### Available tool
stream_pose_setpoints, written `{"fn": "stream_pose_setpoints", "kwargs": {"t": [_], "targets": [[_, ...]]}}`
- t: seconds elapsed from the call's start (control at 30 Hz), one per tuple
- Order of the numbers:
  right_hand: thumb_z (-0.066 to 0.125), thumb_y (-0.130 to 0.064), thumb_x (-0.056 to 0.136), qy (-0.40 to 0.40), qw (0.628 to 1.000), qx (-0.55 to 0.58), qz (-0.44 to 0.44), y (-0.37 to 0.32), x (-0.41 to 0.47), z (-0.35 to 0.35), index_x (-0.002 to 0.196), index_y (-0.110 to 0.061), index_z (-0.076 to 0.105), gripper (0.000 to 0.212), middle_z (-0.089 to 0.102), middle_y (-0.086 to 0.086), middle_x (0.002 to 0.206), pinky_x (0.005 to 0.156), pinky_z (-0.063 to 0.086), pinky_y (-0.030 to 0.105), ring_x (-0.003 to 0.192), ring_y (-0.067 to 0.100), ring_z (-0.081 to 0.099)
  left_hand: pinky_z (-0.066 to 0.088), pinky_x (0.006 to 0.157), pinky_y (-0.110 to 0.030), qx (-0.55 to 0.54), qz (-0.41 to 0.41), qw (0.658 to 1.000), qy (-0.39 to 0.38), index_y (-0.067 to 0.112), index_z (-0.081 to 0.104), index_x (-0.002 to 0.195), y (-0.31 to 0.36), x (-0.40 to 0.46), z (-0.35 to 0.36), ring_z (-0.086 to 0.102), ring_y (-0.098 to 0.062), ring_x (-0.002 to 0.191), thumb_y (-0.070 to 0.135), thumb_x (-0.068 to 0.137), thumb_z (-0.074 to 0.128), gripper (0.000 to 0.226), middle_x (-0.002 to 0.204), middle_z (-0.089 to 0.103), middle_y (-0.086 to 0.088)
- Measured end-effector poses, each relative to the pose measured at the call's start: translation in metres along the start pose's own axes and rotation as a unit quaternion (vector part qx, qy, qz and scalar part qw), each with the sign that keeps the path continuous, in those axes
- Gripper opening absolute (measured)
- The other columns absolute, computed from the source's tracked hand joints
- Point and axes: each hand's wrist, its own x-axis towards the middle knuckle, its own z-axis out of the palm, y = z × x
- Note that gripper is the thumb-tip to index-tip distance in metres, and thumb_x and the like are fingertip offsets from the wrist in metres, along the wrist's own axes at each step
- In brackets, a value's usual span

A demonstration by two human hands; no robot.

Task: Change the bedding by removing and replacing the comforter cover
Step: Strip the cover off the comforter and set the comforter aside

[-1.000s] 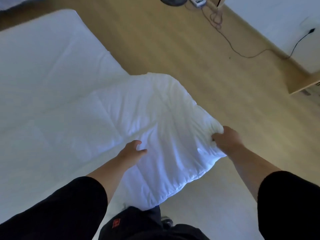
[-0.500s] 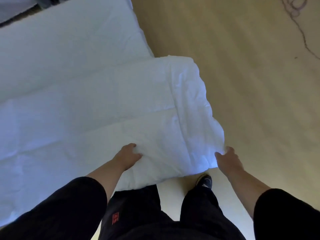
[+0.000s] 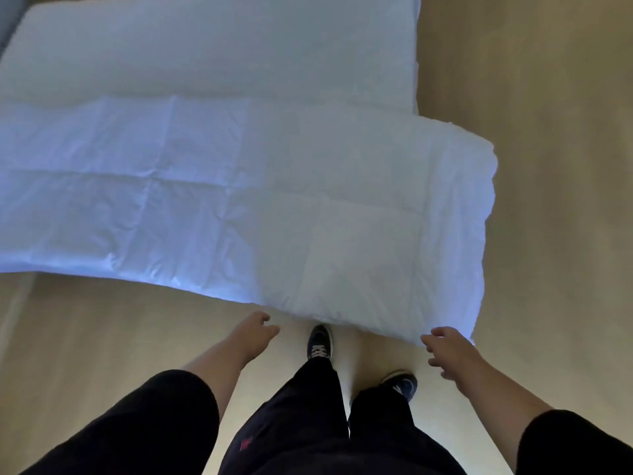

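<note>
White quilted bare comforter (image 3: 274, 207) overhangs bed (image 3: 219, 53); our left hand (image 3: 255, 332) and right hand (image 3: 448, 349) hover loose-fingered, empty; next, probably regrip its edge.

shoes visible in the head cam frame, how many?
2. One dark shoe sits forward, just below the comforter edge between the two hands. The other shoe is further back on the right side, partly covered by the trouser leg.
</note>
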Motion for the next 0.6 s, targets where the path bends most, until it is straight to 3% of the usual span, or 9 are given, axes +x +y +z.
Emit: {"fn": "stream_pose_setpoints", "kwargs": {"t": [0.1, 0.17, 0.33, 0.4, 0.47, 0.53, 0.6], "targets": [[0.059, -0.03, 0.097, -0.037, 0.996, 0.068, 0.036, -0.011, 0.0, 0.025, 0.12, -0.013, 0.056, 0.029, 0.064, 0.013, 0.113, 0.077, 0.047, 0.039, 0.091, 0.027, 0.065, 0.04, 0.092, -0.032, -0.065, -0.037, 0.997, 0.018, 0.015, 0.046, 0.142, -0.03, 0.002, -0.009, 0.054, -0.02, 0.109, 0.035, 0.096, 0.06, 0.052, 0.141, 0.051, -0.006], [0.06, -0.034, 0.098, -0.047, 0.989, 0.122, 0.071, -0.011, 0.004, 0.043, 0.123, -0.01, 0.056, 0.035, 0.063, 0.014, 0.116, 0.085, 0.049, 0.045, 0.099, 0.03, 0.065, 0.039, 0.089, -0.032, -0.114, -0.058, 0.991, 0.028, 0.017, 0.048, 0.141, -0.046, 0.01, -0.012, 0.054, -0.014, 0.1, 0.037, 0.095, 0.06, 0.051, 0.134, 0.054, -0.002], [0.059, -0.054, 0.095, -0.039, 0.934, 0.32, 0.153, -0.003, 0.026, 0.08, 0.15, -0.015, 0.036, 0.071, 0.054, 0.017, 0.133, 0.11, 0.04, 0.052, 0.118, 0.031, 0.055, 0.046, 0.101, -0.042, -0.253, -0.086, 0.963, 0.025, 0.017, 0.049, 0.139, -0.068, 0.044, -0.009, 0.057, -0.017, 0.115, 0.043, 0.095, 0.061, 0.053, 0.131, 0.057, 0.0], [0.06, -0.058, 0.092, -0.022, 0.886, 0.428, 0.175, 0.0, 0.041, 0.091, 0.154, -0.024, 0.03, 0.077, 0.052, 0.015, 0.132, 0.113, 0.037, 0.05, 0.122, 0.031, 0.053, 0.049, 0.095, -0.041, -0.361, -0.099, 0.927, 0.012, 0.015, 0.049, 0.136, -0.069, 0.066, -0.011, 0.06, -0.016, 0.112, 0.042, 0.096, 0.061, 0.049, 0.127, 0.058, 0.001], [0.062, -0.055, 0.092, -0.004, 0.831, 0.529, 0.173, 0.001, 0.054, 0.098, 0.151, -0.02, 0.034, 0.074, 0.054, 0.011, 0.129, 0.11, 0.039, 0.046, 0.122, 0.029, 0.055, 0.049, 0.094, -0.042, -0.482, -0.108, 0.869, -0.001, 0.019, 0.051, 0.129, -0.065, 0.089, -0.015, 0.06, -0.02, 0.113, 0.039, 0.097, 0.06, 0.039, 0.126, 0.058, 0.001], [0.062, -0.044, 0.096, 0.024, 0.792, 0.589, 0.157, 0.0, 0.06, 0.102, 0.142, -0.016, 0.049, 0.056, 0.062, 0.005, 0.127, 0.1, 0.046, 0.041, 0.112, 0.023, 0.061, 0.046, 0.097, -0.044, -0.581, -0.105, 0.807, -0.016, 0.021, 0.055, 0.123, -0.061, 0.113, -0.023, 0.058, -0.023, 0.117, 0.041, 0.098, 0.058, 0.032, 0.122, 0.06, 0.001], [0.062, -0.027, 0.098, 0.063, 0.78, 0.608, 0.136, -0.002, 0.059, 0.1, 0.137, -0.018, 0.056, 0.041, 0.07, 0.002, 0.118, 0.091, 0.051, 0.039, 0.102, 0.019, 0.067, 0.044, 0.098, -0.042, -0.63, -0.096, 0.77, -0.035, 0.022, 0.06, 0.125, -0.057, 0.133, -0.034, 0.061, -0.021, 0.116, 0.048, 0.096, 0.058, 0.038, 0.123, 0.064, 0.0]]}}
